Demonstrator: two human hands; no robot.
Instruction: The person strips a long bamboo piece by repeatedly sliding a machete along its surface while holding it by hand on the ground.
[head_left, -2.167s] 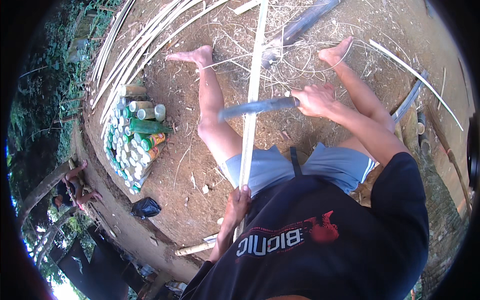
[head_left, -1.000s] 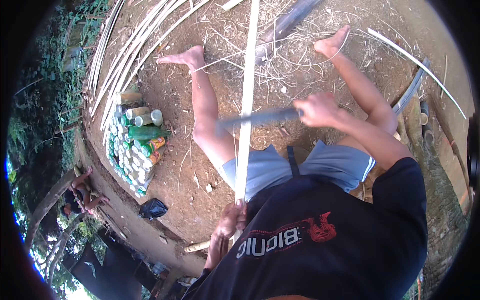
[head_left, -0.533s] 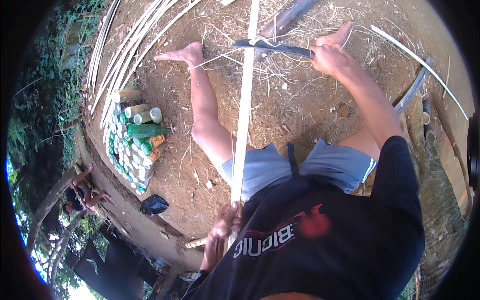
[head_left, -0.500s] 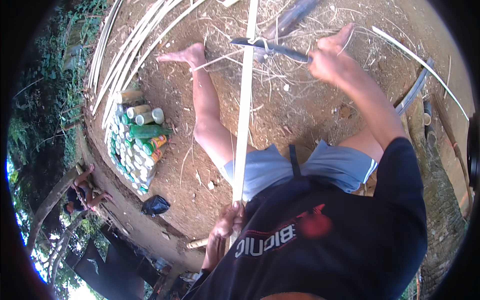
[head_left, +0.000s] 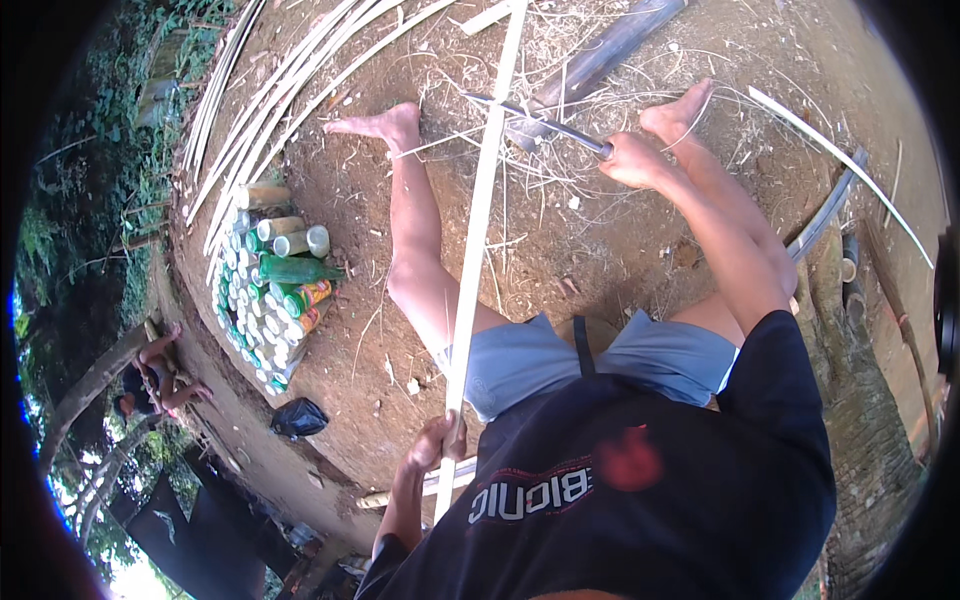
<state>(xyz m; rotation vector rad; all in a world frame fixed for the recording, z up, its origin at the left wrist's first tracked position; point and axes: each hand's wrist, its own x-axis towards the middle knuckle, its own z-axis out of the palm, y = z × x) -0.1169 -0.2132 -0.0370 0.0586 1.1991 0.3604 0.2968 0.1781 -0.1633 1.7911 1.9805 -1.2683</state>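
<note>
Far to the left I see another person (head_left: 150,375) sitting low by a tree trunk, well away from me. Next comes a stack of cans and bottles (head_left: 268,290) lying on their sides on the dirt; there are too many to count, but one green bottle (head_left: 300,270) stands out. Just below the stack lies one dark bag (head_left: 298,418). Above the stack, a bunch of long pale strips (head_left: 270,110) lies on the ground, too many for me to count. Then come my two bare legs, stretched out on the dirt. My left hand (head_left: 432,445) is closed around the low end of one long bamboo strip (head_left: 480,230). The strip runs up between my legs and past my feet toward the top. My right hand (head_left: 632,160) is clenched on the handle of one knife (head_left: 535,118). The blade lies across the strip near its top end and touches it. Behind the knife rests one dark bamboo pole (head_left: 600,55). To the right, one thin pale strip (head_left: 850,170) curves over the ground.
</note>
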